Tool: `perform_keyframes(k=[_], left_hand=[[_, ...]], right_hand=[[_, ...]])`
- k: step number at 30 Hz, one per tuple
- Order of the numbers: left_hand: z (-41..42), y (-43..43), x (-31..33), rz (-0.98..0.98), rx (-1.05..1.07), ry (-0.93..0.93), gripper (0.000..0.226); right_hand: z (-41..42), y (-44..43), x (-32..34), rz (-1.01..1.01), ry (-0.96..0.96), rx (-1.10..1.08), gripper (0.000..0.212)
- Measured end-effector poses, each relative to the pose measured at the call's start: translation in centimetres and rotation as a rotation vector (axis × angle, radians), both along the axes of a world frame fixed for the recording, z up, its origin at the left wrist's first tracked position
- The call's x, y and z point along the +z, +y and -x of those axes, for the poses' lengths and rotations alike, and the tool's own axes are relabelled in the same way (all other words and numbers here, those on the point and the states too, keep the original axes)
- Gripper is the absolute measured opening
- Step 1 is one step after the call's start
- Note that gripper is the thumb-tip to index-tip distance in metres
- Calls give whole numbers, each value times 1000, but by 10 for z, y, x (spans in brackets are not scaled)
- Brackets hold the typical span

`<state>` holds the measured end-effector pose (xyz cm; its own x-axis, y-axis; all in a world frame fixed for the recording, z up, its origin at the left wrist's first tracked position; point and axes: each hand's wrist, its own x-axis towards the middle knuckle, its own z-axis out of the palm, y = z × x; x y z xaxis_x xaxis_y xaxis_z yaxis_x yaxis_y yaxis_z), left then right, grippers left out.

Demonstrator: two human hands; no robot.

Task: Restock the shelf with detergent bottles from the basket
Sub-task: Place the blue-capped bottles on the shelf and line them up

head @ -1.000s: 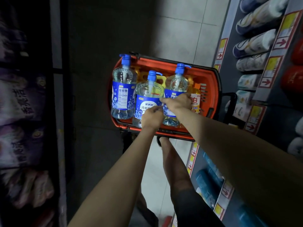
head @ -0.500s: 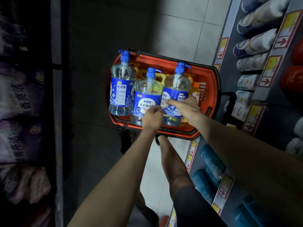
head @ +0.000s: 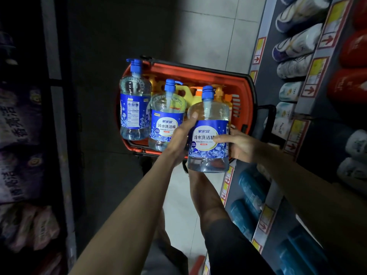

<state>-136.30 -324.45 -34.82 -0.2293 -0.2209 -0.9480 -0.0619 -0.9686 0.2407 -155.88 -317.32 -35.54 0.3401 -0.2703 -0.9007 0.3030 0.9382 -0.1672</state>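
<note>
The clear plastic detergent bottle with a blue label and a blue pump cap (head: pixel 206 126) stands upright between both hands, at the near right corner of the orange plastic basket with a black rim (head: pixel 200 73); its base shows in front of the near rim of the basket. The left hand (head: pixel 178 139) grips the left side of this bottle; its thumb points up along the clear shoulder above the label and its fingers curl behind the bottle, mostly hidden. The right hand (head: pixel 238 145) grips the right side; its thumb lies across the front of the label and the other fingers wrap behind, where I cannot see them. So the bottle is clasped from two sides, and neither hand is spread.

In the basket a tall clear bottle of the same kind (head: pixel 135 108) stands at the left wall with its back label to the camera; a second one (head: pixel 166 120) stands just beside it, and the left hand partly covers it. Behind them are a yellow plastic jug (head: pixel 180 92) and orange bottles (head: pixel 198 94).

At the right is the grey shelf with yellow price tags (head: pixel 315 76); it carries white rolled packs (head: pixel 294 44), and blue packs (head: pixel 250 187) lie on a lower level. The basket is on a pale tiled floor (head: pixel 208 36).
</note>
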Motion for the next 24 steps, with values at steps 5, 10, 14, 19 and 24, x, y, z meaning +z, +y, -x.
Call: perform_keyframes(k=[5, 10, 14, 19, 24], left_hand=[[6, -1, 33, 37, 118, 52, 67], [-1, -16, 82, 131, 177, 27, 81], [-21, -32, 140, 263, 215, 18, 50], [-61, -41, 223, 460, 283, 15, 36], [-113, -28, 303, 630, 402, -49, 36]], right_hand=[[-7, -12, 32, 59, 31, -17, 90], [-26, -40, 90, 189, 130, -8, 91], [-50, -67, 146, 306, 195, -6, 85], [-88, -90, 220, 463, 189, 58, 61], [-141, -100, 299, 620, 218, 140, 57]])
